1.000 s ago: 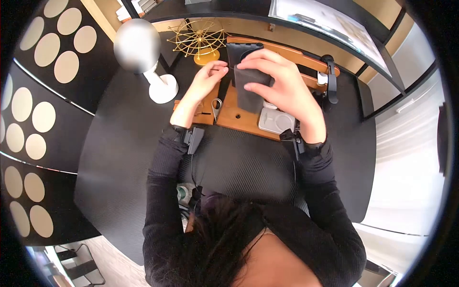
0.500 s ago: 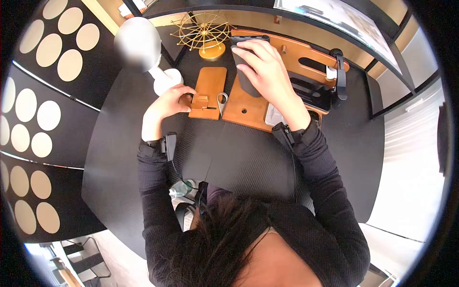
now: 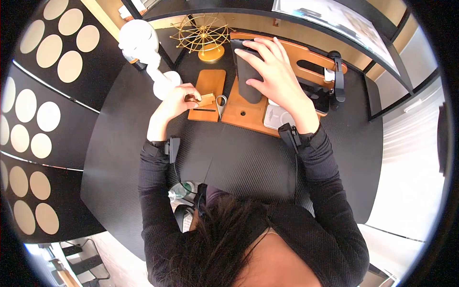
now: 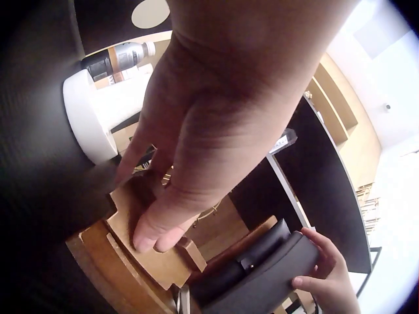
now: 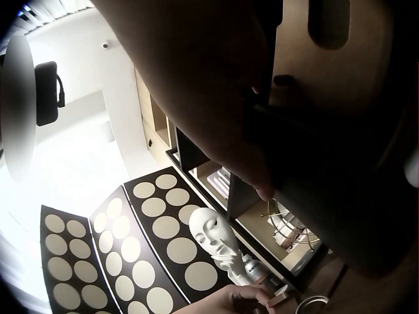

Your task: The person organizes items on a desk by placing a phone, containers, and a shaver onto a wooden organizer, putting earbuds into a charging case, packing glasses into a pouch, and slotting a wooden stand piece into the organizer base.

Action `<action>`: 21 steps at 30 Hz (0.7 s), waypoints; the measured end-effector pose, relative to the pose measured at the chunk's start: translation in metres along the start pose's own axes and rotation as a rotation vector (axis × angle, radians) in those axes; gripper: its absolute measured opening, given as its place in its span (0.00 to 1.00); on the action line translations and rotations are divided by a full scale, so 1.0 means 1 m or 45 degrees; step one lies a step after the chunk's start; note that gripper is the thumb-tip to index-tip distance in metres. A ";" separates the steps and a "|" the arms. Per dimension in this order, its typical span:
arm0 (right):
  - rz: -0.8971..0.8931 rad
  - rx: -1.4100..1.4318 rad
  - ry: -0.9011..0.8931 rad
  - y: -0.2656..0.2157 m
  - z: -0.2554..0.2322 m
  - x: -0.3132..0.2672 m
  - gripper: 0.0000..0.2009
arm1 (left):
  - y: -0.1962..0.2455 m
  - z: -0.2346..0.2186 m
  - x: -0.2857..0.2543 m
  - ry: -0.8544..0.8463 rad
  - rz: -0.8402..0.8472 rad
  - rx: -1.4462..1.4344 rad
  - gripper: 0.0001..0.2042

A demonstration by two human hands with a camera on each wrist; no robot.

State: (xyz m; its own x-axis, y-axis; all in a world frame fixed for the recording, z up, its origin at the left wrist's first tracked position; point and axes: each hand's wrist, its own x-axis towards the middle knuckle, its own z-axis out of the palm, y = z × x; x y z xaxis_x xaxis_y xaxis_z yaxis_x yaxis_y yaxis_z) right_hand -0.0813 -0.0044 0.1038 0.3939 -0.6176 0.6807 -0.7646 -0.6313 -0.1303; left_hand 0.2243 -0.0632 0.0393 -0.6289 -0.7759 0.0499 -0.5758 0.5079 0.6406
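My left hand (image 3: 173,103) pinches a small notched wooden piece (image 3: 206,100) with thumb and fingers. It sits tilted over a flat wooden board (image 3: 213,80) that has a dark slot. In the left wrist view, the thumb lies across the wooden piece (image 4: 167,265). My right hand (image 3: 279,71) holds a dark grey case (image 3: 249,86) upright at the wooden desk organizer (image 3: 234,112), fingers over its top and thumb on the side facing me. The right wrist view is very dark around the case.
A silver loop (image 3: 221,100) stands between board and organizer. A white device (image 3: 278,117) and a phone (image 3: 316,99) are on the organizer, with headphones (image 3: 337,79) at its right end. Behind stand a gold wheel ornament (image 3: 210,52) and a white face sculpture (image 3: 165,86).
My left hand first drew back from beside the case to the small wooden piece, which has since tilted in its fingers. My right hand stays on the case, which was lowered onto the organizer.
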 end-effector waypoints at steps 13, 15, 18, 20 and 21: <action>-0.144 0.145 0.253 -0.040 0.002 0.004 0.14 | -0.007 0.001 -0.002 0.050 0.054 0.163 0.13; -0.082 0.249 0.045 -0.053 0.020 -0.002 0.11 | -0.010 -0.001 -0.002 -0.002 0.064 0.119 0.12; 0.012 0.267 -0.133 -0.051 0.071 -0.025 0.14 | 0.004 0.001 -0.004 0.026 0.053 0.034 0.12; -0.032 0.128 -0.311 -0.044 0.096 -0.041 0.20 | 0.006 0.000 -0.005 0.012 0.043 0.011 0.13; -0.037 0.126 -0.306 -0.040 0.106 -0.047 0.20 | 0.006 -0.001 -0.006 0.001 0.029 -0.017 0.14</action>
State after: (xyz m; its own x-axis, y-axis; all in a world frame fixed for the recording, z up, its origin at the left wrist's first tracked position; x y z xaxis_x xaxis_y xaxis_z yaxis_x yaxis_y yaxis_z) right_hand -0.0151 0.0002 0.0006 0.5342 -0.6847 0.4958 -0.7019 -0.6861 -0.1911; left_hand 0.2246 -0.0557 0.0436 -0.6417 -0.7642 0.0652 -0.5541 0.5207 0.6495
